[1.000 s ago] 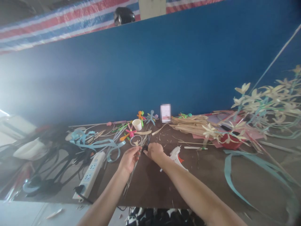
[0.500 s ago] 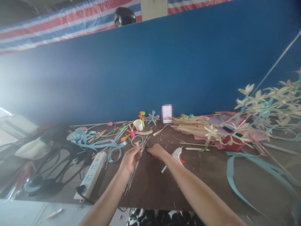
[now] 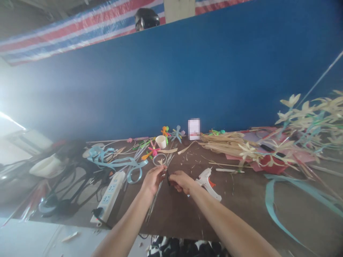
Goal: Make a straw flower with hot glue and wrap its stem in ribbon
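Note:
My left hand (image 3: 153,178) is closed, its thumb and fingertips pinching a small pale flower (image 3: 161,162) made of thin strips. Fingers curled, my right hand (image 3: 181,181) grips a small black tool (image 3: 168,176) close beside the left fingertips; its exact kind is hard to make out. Beneath both hands a bundle of thin wire stems (image 3: 153,203) lies on the brown table. Just beyond the flower is a clear tape-like ring (image 3: 160,157). A white glue gun (image 3: 207,184) with an orange trigger rests on its side behind my right wrist.
Toward the back stand a paper cup (image 3: 160,141) and colourful small figures (image 3: 154,149). Left are a power strip (image 3: 108,196) and blue ribbon (image 3: 115,164). Dried pale strips (image 3: 222,142), white flowers (image 3: 292,101) and more ribbon (image 3: 270,203) occupy the right. A blue partition (image 3: 171,78) rises behind.
My right hand has drawn slightly nearer my body, with the black tool now showing upright by the left fingertips. The glue gun is more fully visible. The view has shifted slightly.

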### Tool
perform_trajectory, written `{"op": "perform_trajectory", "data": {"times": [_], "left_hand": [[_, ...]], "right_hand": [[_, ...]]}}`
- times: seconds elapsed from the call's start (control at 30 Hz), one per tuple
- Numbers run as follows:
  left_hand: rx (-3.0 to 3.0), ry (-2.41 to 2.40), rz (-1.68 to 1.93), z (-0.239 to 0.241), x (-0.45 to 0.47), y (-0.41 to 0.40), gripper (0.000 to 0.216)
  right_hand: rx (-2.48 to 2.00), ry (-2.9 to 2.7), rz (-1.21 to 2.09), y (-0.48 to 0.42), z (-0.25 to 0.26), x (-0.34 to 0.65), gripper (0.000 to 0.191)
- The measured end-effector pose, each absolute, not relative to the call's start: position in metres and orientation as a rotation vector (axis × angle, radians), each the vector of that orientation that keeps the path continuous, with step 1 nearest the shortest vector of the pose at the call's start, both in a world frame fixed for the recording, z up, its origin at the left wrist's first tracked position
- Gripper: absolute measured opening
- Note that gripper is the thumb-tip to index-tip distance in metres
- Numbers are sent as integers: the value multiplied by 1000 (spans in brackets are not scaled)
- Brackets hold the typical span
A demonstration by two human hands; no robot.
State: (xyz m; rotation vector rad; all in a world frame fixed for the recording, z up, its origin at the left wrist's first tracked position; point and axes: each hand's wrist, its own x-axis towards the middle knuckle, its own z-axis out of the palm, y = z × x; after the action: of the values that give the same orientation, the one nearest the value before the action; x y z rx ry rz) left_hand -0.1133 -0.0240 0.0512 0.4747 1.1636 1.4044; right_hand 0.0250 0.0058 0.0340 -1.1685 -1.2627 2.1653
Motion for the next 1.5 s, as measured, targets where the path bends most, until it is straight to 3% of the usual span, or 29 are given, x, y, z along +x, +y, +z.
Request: {"op": "perform_trajectory", "data": {"times": [0.5,0.6,0.77,0.9,1.5], "left_hand": [[673,1313,1396,77,-128,-26,23],[698,1318,1365,84,-130,-28,22],[635,1244,1265,83,-119,-31,20],[608,1232,1233,76,-100,-38,19],[818,1492,900,80,-110,-82,23]], "right_hand": [[-1296,-1558,1812,1,23,-1,14],[-1205,-1462,1690,5,35,-6,7],[-1053,-1218,1522,21,62,13,30],[-965,-1105,1503,27,74,37,29],[-968,-643,1349,41,58,99,26]]}}
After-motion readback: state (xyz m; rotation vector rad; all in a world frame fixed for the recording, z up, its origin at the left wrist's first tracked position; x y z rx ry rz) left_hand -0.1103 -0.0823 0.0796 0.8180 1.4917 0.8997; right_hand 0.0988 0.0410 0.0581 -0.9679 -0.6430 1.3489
